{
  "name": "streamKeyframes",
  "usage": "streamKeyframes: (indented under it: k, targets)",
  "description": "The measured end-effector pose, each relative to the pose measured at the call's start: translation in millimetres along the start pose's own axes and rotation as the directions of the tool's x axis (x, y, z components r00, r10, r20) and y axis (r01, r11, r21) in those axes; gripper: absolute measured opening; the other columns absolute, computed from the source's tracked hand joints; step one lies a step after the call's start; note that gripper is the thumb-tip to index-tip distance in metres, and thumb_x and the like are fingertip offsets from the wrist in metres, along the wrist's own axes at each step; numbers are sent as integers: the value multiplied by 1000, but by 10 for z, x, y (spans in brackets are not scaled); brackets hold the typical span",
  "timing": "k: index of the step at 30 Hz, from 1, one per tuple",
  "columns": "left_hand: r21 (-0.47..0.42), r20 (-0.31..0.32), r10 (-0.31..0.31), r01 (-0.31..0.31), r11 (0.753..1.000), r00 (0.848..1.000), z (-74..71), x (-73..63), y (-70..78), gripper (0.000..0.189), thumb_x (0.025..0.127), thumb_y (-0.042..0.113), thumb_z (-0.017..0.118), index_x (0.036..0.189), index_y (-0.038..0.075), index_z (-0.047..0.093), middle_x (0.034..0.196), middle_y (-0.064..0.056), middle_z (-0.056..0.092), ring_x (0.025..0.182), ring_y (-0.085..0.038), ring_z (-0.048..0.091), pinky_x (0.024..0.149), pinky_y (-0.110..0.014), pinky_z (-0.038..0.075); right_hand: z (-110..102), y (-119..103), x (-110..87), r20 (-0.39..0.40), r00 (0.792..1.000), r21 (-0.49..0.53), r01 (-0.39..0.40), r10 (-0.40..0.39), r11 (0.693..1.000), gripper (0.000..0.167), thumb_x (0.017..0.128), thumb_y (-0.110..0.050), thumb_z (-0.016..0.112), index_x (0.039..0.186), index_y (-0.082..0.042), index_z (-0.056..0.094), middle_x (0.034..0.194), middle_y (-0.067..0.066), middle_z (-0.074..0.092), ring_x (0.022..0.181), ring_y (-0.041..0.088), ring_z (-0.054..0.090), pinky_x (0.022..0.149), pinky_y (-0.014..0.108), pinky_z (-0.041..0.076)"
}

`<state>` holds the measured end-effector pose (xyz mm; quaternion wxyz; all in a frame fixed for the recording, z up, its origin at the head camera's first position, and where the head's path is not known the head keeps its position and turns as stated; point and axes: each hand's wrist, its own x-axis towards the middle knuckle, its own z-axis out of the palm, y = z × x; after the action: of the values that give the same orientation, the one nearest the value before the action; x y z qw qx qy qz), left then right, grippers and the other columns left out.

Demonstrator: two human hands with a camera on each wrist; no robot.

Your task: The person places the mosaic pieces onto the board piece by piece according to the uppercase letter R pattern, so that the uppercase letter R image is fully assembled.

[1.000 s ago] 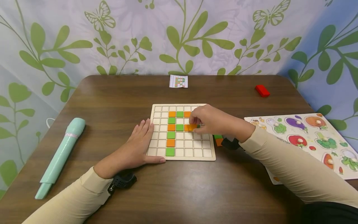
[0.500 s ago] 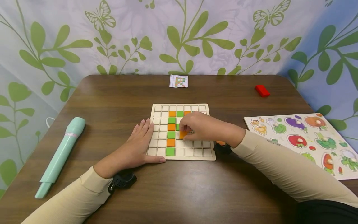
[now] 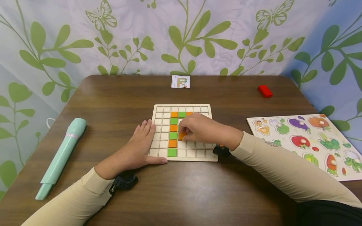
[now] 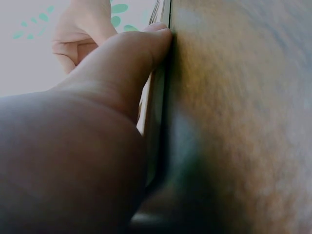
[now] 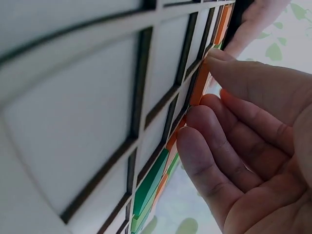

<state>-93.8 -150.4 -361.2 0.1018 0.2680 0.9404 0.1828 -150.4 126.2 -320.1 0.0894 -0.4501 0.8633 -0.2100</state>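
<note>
A pale wooden grid board (image 3: 196,153) lies mid-table, with orange and green square tiles in some cells. My left hand (image 3: 134,149) rests flat along the board's left edge, fingers straight, thumb at the near corner. Over the board's middle, my right hand (image 3: 199,128) pinches an orange tile (image 3: 182,136) between thumb and fingers. That tile is at a cell just right of a green tile (image 3: 172,136). In the right wrist view, the orange tile (image 5: 200,84) sits against the grid beside my thumb. My right hand hides several cells behind it.
A small pattern card (image 3: 180,81) lies at the table's far edge. A red block (image 3: 265,91) is at the far right, and a vegetable puzzle board (image 3: 268,121) lies at the right. A mint-green microphone-shaped object (image 3: 60,160) lies at the left.
My right hand has moved left and nearer across the board with the orange tile, bringing it beside the column of tiles. The left hand has stayed in place.
</note>
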Motion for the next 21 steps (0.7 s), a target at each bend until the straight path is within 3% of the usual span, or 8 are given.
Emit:
streamKeyframes:
  k: [21]
  targets:
    - [-7,-1,-3,3,1000,1000,-4,-3,4,132,84,75,74,162,-13,14,170,-32,2,156,-47,1,123,-59,6,-25,-25,-53,-31,999,-7,-12,12,1000,13,87,-8,89,94,-9,79,91,-4,72,82,12,66,77,26,55]
